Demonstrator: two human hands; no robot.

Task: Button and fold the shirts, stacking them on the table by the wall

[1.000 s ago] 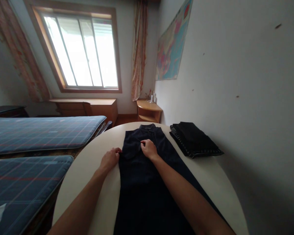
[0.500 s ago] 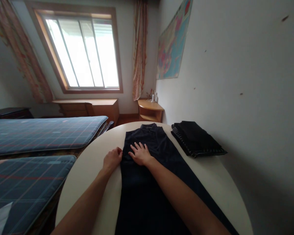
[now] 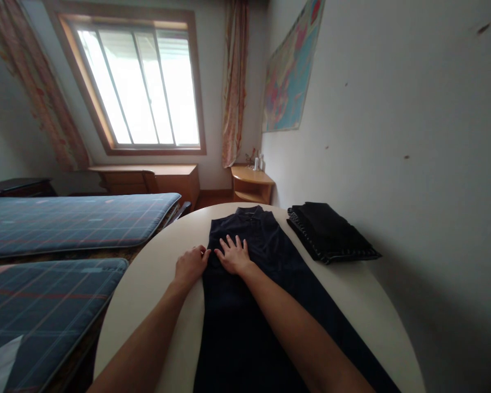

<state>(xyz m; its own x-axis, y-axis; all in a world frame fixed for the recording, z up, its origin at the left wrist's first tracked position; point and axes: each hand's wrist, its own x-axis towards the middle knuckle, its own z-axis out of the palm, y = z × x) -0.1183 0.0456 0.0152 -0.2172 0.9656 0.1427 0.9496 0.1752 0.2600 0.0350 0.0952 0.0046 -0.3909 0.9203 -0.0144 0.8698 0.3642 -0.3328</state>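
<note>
A dark navy sleeveless dress (image 3: 245, 311) with a small collar lies spread out, its collar end at the far side of the round table. Flat on its upper front rests my right hand (image 3: 234, 256), fingers spread. My left hand (image 3: 190, 265) is at the dress's left edge below the armhole, thumb and curled fingers closed on the fabric there. The lower end of the dress runs out of view at the bottom, and my right forearm covers part of it.
The pale round table (image 3: 155, 256) carries a folded stack of black cloth (image 3: 331, 232) at its right, near the wall. Two plaid mattresses (image 3: 65, 226) lie to the left. Beyond stand a desk (image 3: 172, 177) and a corner shelf (image 3: 251, 176) with small bottles.
My left hand has shifted slightly right at the dress's edge, with its thumb now lying over the fabric. My right hand stays flat in nearly the same spot.
</note>
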